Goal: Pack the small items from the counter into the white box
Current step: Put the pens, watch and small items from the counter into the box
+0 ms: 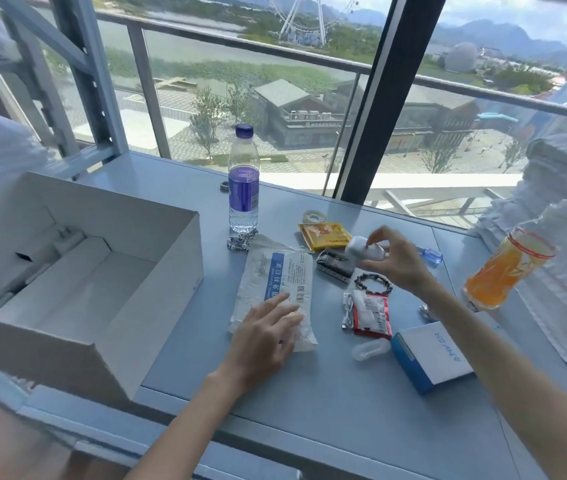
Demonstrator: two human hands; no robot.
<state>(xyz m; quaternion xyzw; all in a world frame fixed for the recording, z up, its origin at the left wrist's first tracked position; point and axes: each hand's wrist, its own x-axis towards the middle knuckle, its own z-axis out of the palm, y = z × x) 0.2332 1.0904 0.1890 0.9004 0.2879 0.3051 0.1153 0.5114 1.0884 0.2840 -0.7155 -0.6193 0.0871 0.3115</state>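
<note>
At centre right of the frame, the right hand (396,261) pinches a small white tube (361,249) between curled fingers and thumb, lifted just above a dark glossy packet (335,265) and a yellow foil sachet (325,234). The left hand (261,336) lies flat, fingers straight, on a crinkled translucent mask packet (275,282) at lower centre. The open-topped white box (157,271), smooth cardboard, sits at the left on the pale blue surface (309,410). A dark bead bracelet (373,283), a red wrapper (370,315) and a blue-and-white carton (431,355) lie to the right. A clear ribbed water bottle (243,188) stands upright behind.
</note>
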